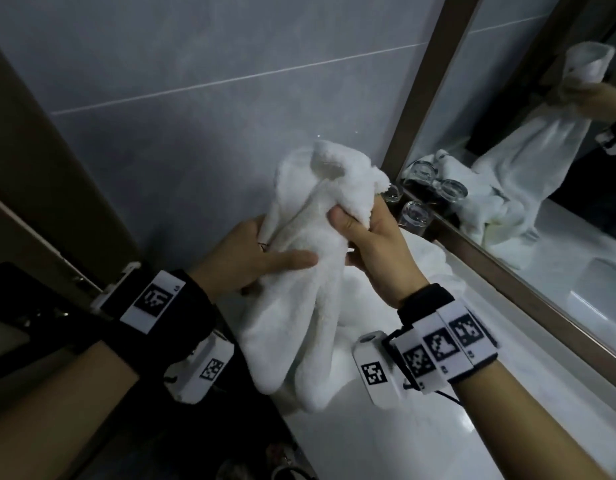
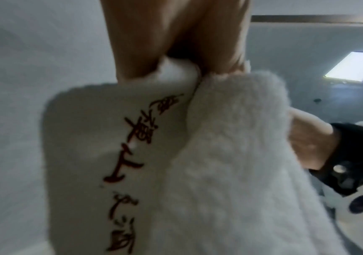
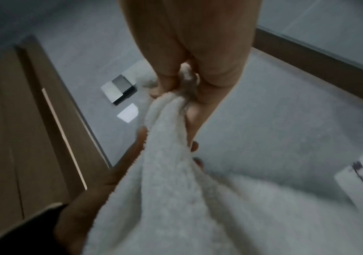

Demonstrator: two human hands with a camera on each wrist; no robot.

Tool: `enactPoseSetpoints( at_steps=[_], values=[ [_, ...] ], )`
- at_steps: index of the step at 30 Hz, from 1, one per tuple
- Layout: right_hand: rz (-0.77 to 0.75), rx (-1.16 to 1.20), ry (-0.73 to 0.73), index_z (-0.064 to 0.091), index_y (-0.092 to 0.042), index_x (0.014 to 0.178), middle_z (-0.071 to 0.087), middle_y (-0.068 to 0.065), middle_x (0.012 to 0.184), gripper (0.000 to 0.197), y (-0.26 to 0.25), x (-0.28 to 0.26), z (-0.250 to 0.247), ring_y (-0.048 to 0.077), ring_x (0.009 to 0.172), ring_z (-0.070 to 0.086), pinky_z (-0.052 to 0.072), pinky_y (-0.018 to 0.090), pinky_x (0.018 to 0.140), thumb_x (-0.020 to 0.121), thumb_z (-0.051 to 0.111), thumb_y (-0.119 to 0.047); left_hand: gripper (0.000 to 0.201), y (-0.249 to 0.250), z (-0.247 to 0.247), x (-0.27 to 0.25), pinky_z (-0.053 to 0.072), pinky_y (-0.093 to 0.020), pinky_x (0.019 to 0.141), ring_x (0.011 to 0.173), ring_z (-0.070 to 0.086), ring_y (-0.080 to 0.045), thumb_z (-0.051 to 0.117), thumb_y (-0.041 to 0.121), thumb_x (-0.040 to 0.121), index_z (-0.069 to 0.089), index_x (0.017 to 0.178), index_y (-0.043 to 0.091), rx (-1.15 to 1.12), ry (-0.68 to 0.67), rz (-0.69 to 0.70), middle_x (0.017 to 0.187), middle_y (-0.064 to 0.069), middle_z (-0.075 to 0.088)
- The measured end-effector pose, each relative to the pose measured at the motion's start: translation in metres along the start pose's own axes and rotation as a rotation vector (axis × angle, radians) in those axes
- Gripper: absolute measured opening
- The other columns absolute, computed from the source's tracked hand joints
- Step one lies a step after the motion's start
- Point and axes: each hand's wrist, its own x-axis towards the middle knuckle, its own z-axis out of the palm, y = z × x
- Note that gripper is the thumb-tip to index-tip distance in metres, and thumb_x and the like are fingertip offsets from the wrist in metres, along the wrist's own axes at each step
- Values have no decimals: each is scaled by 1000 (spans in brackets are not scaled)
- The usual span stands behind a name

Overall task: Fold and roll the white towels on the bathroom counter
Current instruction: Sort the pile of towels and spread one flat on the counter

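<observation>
A white towel (image 1: 310, 258) hangs bunched in the air above the white counter (image 1: 448, 344), held between both hands. My left hand (image 1: 261, 258) wraps its middle from the left, thumb laid across the front. My right hand (image 1: 362, 230) pinches the upper edge between thumb and fingers. The left wrist view shows the towel (image 2: 219, 172) close up with dark red embroidered characters (image 2: 130, 151), my left fingers (image 2: 226, 51) gripping its top. In the right wrist view, fingers (image 3: 171, 72) pinch the towel (image 3: 171, 181). More white towel (image 1: 427, 258) lies crumpled on the counter behind.
Clear drinking glasses (image 1: 413, 216) stand at the counter's back left corner by the mirror frame (image 1: 420, 109). The mirror reflects the towel and a sink basin (image 1: 600, 289). Grey tiled wall (image 1: 195, 98) is ahead; a wooden door (image 1: 29, 174) is on the left.
</observation>
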Motion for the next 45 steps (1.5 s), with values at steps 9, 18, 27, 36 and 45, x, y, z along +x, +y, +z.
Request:
enactPoseSetpoints(
  at_steps=[9, 18, 27, 36, 45],
  values=[
    [-106, -406, 98, 58, -16, 103, 66, 8, 89, 27, 9, -4, -2, 29, 86, 65, 55, 46, 77, 81, 69, -27, 20, -3, -5, -9, 51, -26, 72, 77, 64, -14, 49, 25, 93, 64, 93, 12, -177, 374, -107, 81, 2, 70],
    [-35, -700, -223, 41, -17, 130, 62, 3, 114, 55, 35, -17, 20, 16, 97, 59, 48, 22, 81, 81, 67, -19, 37, 13, 11, -13, 56, -30, 79, 94, 66, -19, 51, 7, 90, 44, 126, 5, -349, 300, 40, 105, -11, 65],
    [-106, -252, -128, 60, -28, 98, 66, -5, 93, 32, 19, -15, 6, 9, 89, 60, 46, 24, 84, 77, 48, -7, 100, -9, -9, -15, 43, -1, 80, 119, 33, 11, 78, 55, 36, 24, 120, 59, 101, 349, 192, 128, 10, 24],
    [49, 299, -97, 46, 5, 126, 61, 23, 114, 35, -6, -4, 20, 33, 101, 61, 53, 39, 87, 92, 48, -2, 76, -13, 2, -21, 54, -28, 82, 104, 63, -8, 76, 45, 53, 47, 120, 27, -147, 11, -11, 112, 9, 65],
    [193, -137, -238, 39, -23, 131, 66, 2, 112, 78, 18, -13, -5, 15, 100, 66, 56, 29, 81, 63, 77, -25, 41, -23, 20, -23, 48, -17, 75, 90, 57, -2, 51, 49, 84, 36, 106, 18, -235, 322, -40, 101, 9, 56]
  ],
)
